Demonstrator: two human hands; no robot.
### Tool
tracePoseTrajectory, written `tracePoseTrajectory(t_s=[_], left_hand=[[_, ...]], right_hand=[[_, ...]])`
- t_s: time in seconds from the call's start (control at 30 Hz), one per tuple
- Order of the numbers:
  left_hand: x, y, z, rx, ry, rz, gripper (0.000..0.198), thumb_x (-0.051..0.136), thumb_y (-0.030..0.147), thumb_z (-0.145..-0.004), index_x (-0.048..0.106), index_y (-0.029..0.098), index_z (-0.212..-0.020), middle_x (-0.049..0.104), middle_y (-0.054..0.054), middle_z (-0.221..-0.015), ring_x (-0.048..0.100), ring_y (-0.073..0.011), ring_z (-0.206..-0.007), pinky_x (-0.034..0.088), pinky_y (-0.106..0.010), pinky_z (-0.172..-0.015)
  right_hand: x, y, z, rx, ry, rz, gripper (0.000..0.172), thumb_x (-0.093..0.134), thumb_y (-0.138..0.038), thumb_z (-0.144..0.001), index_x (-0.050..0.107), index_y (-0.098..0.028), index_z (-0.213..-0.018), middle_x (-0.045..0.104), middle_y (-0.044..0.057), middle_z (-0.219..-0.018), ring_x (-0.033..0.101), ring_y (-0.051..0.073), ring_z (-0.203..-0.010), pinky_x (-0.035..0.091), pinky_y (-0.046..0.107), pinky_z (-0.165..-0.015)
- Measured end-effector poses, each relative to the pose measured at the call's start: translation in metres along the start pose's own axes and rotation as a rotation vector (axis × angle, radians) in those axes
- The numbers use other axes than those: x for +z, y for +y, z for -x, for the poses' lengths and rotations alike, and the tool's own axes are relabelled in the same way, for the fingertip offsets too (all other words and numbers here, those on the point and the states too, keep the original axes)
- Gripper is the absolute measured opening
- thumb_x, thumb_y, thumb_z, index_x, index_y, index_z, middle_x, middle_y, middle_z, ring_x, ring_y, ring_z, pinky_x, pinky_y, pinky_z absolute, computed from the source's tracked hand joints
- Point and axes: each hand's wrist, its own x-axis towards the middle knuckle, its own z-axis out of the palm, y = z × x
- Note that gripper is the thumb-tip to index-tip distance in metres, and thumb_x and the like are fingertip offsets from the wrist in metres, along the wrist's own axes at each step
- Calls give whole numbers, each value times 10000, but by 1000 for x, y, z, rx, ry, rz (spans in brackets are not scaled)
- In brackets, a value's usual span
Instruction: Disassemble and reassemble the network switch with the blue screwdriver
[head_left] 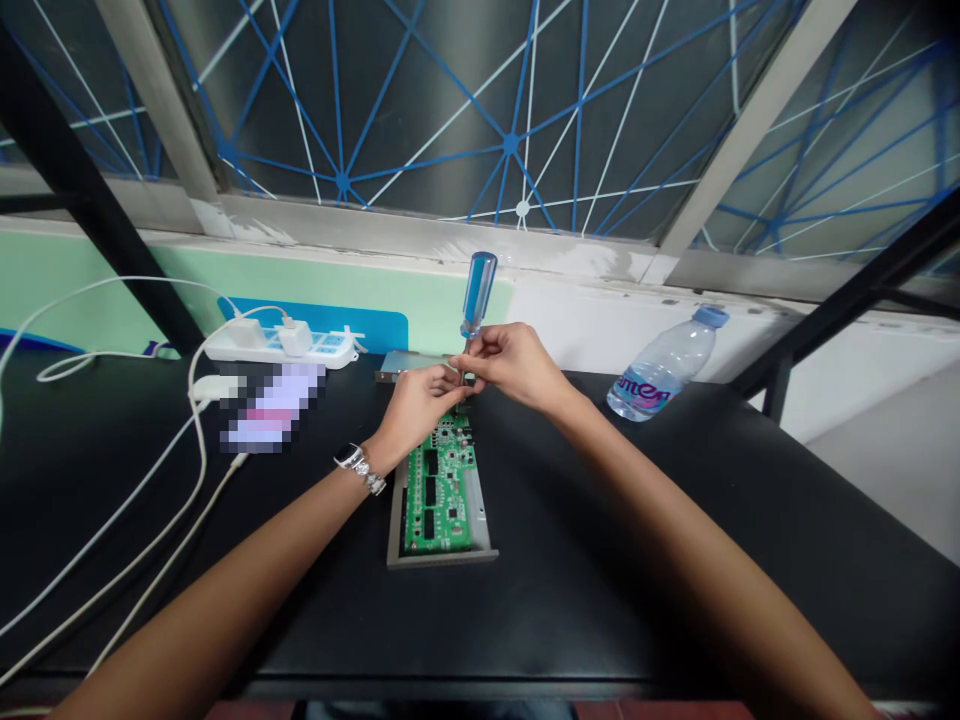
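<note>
Forearms (652, 480) angle in from the lower corners; at centre, the right hand (517, 368) pinches a screwdriver (478, 290) by its shaft, the left hand (416, 405) beside it, grip hard to tell. The screwdriver stands nearly upright, handle up, over a lengthwise circuit board (442, 505) in a metal tray (442, 562).

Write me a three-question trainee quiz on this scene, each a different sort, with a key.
1. True or false: the watch is on the person's right wrist.
2. Which is on the table to the right of the circuit board: (a) power strip, (b) plastic bottle, (c) white cables?
3. Fill in: the screwdriver is held with its ____ pointing up, above the right hand.

Key: 1. False, left wrist; 2. b; 3. handle.
</note>
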Motion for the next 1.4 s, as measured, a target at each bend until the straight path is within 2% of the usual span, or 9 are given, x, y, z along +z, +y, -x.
tracePoseTrajectory(t_s=[0.13, 0.27, 0.33, 0.53, 0.67, 0.9, 1.03, 1.27, 1.4], left_hand=[[-1, -5, -2, -35, -63, 75, 200, 682, 301, -839, 704, 111, -896, 766, -126, -948, 729, -232, -920, 564, -388, -892], [-3, -9, -3, 6, -139, 37, 233, 616, 324, -905, 709, 120, -969, 758, -120, -1002, 712, -227, -978, 539, -407, -948], [-4, -8, -3, 49, -170, -1, 222, 574, 310, -934, 704, 133, -968, 751, -106, -1008, 703, -220, -983, 533, -404, -952], [-4, 1, 0, 106, -185, -100, 204, 534, 283, -953, 681, 141, -969, 736, -96, -974, 697, -215, -957, 540, -377, -903], [-2, 4, 3, 121, -74, -138, 213, 635, 315, -901, 650, 157, -1042, 738, -93, -976, 705, -207, -925, 548, -358, -872], [-1, 5, 2, 82, 33, -173, 158, 705, 295, -844, 645, 153, -881, 738, -63, -839, 717, -201, -783, 570, -326, -744], [-2, 3, 1, 31, -4, -79, 131, 689, 270, -847, 673, 140, -845, 761, -85, -858, 733, -218, -823, 582, -342, -777], [-7, 0, -1, 73, -136, -76, 172, 561, 238, -932, 703, 148, -969, 756, -85, -976, 718, -201, -936, 556, -345, -875], [-6, 5, 0, 96, -167, -138, 189, 519, 222, -948, 687, 147, -902, 739, -78, -920, 704, -189, -897, 547, -330, -835]], right_hand=[[-1, 0, 0, 8, 14, 33, 233, 736, -365, -790, 617, -167, -759, 671, 23, -696, 664, 149, -610, 500, 268, -545], [-8, -5, 1, 64, -130, -111, 285, 715, -354, -814, 652, -149, -1001, 708, 54, -875, 689, 148, -653, 513, 251, -520], [-11, -7, 1, 89, -208, -165, 301, 689, -330, -838, 648, -138, -1066, 724, 65, -870, 713, 161, -685, 534, 250, -542], [-12, -5, 1, 85, -181, -156, 205, 688, -305, -836, 685, -138, -955, 725, 44, -751, 725, 167, -616, 559, 262, -557], [-11, -2, 1, 25, -114, -118, 144, 701, -279, -814, 674, -140, -836, 698, 28, -739, 700, 155, -551, 537, 263, -516], [-6, -2, 0, -17, -18, 9, 182, 717, -309, -796, 618, -161, -758, 666, 20, -678, 660, 146, -512, 485, 270, -489], [-4, -1, 0, 0, 22, 40, 247, 735, -370, -792, 595, -170, -753, 667, 20, -690, 651, 140, -521, 485, 269, -490], [-11, -7, 0, 96, -167, -148, 264, 684, -321, -849, 644, -145, -1041, 719, 50, -826, 716, 159, -644, 539, 263, -544], [-12, -8, 1, 114, -170, -164, 225, 671, -292, -854, 669, -118, -997, 716, 44, -740, 710, 155, -583, 562, 274, -557]])
